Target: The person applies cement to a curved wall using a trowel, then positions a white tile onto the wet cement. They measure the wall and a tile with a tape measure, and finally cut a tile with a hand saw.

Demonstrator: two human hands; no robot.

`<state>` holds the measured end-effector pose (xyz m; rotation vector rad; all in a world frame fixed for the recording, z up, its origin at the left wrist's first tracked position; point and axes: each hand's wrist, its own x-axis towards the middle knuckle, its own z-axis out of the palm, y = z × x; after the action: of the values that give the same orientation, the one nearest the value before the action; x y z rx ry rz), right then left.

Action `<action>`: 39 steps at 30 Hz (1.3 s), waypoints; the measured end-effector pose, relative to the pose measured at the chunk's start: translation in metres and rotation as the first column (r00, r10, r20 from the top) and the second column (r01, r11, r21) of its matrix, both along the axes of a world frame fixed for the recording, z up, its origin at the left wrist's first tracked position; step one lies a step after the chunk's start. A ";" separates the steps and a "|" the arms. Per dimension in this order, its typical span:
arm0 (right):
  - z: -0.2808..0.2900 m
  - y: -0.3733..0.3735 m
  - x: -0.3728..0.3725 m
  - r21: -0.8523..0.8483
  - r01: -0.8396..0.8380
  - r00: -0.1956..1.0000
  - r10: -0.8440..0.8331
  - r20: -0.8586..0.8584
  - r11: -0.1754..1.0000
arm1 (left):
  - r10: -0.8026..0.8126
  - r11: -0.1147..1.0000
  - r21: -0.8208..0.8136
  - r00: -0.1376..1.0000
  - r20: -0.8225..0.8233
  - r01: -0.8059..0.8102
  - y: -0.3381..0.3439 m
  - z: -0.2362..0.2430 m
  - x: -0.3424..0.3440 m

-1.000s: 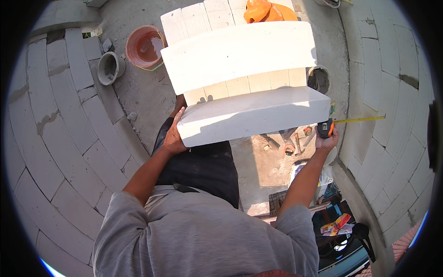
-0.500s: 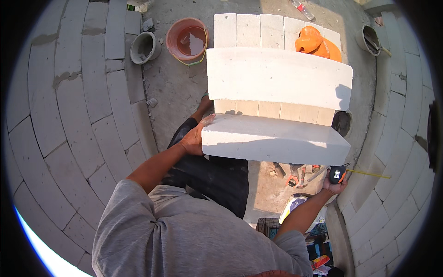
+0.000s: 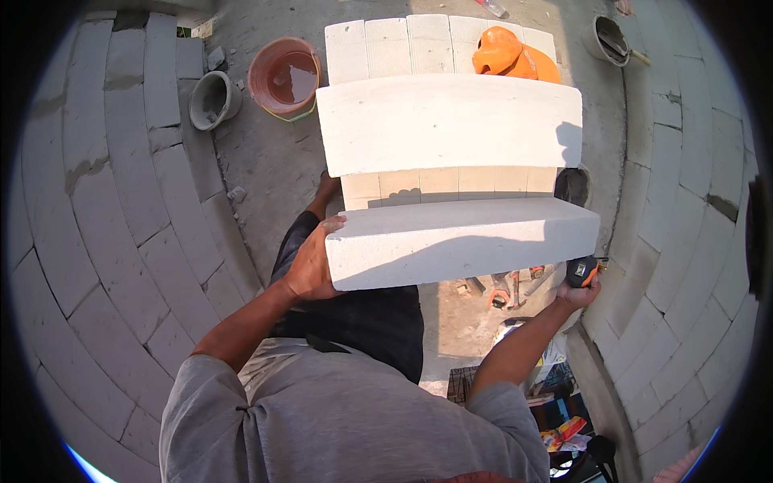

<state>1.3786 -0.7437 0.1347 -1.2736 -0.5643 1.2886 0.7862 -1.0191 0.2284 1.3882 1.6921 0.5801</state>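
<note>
- one near white block (image 3: 467, 245), long, lying crosswise in front of the person's legs, partly shaded on its near face.
- one left hand (image 3: 312, 264), fingers gripping the block's left end.
- one right hand (image 3: 580, 294), fingers closed around a black-and-orange tape measure (image 3: 580, 273), just below the block's right end.
- one further white block (image 3: 451, 121), crosswise atop a row of pale blocks (image 3: 386, 52).
- one orange cap (image 3: 515, 56), on that row, right side.
- one reddish bucket (image 3: 257, 84), containing liquid, on the floor at left.
</note>
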 end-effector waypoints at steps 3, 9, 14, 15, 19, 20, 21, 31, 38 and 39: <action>-0.003 0.012 0.009 -0.007 -0.001 0.999 0.001 -0.040 1.000 | 0.026 0.996 0.081 1.000 0.011 -0.027 0.006 0.013 -0.001; 0.021 0.049 -0.021 -0.025 -0.055 0.997 0.056 0.054 0.998 | 0.116 0.993 0.007 0.993 0.025 -0.116 0.046 0.061 -0.013; 0.057 0.073 -0.065 -0.111 -0.157 0.972 0.174 0.158 0.981 | 0.139 0.990 -0.010 0.987 0.078 -0.138 0.061 0.087 -0.055; 0.067 0.076 -0.079 -0.086 -0.178 0.974 0.188 0.127 0.980 | 0.155 0.988 -0.042 0.983 0.097 -0.151 0.060 0.090 -0.067; 0.159 0.096 -0.206 0.271 -0.272 0.824 0.369 -0.430 0.923 | 0.238 0.971 -0.028 0.964 0.117 -0.236 0.081 0.096 -0.096; 0.162 0.123 -0.215 0.148 -0.356 0.919 0.374 -0.121 0.923 | 0.264 0.964 -0.064 0.958 0.110 -0.258 0.087 0.084 -0.103; 0.161 0.143 -0.221 -0.004 -0.381 0.907 0.375 0.194 0.924 | 0.294 0.955 -0.093 0.940 0.174 -0.282 0.089 0.073 -0.113; 0.105 0.002 -0.226 -0.114 -0.184 0.955 0.150 -0.257 0.976 | 0.320 0.947 -0.089 0.887 0.334 -0.308 0.117 -0.003 -0.157; -0.024 -0.164 -0.229 -0.746 0.200 0.928 0.122 0.352 0.636 | 0.564 0.824 -0.305 0.750 0.347 -0.478 0.122 -0.044 -0.173; -0.042 -0.176 -0.247 -0.765 0.156 0.913 0.205 0.353 0.625 | 0.603 0.794 -0.353 0.719 0.346 -0.495 0.126 -0.048 -0.174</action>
<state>1.1321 -0.9194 0.0922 -2.3333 -0.2830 1.3386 0.6124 -0.8933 0.1806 0.4883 1.7086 0.9170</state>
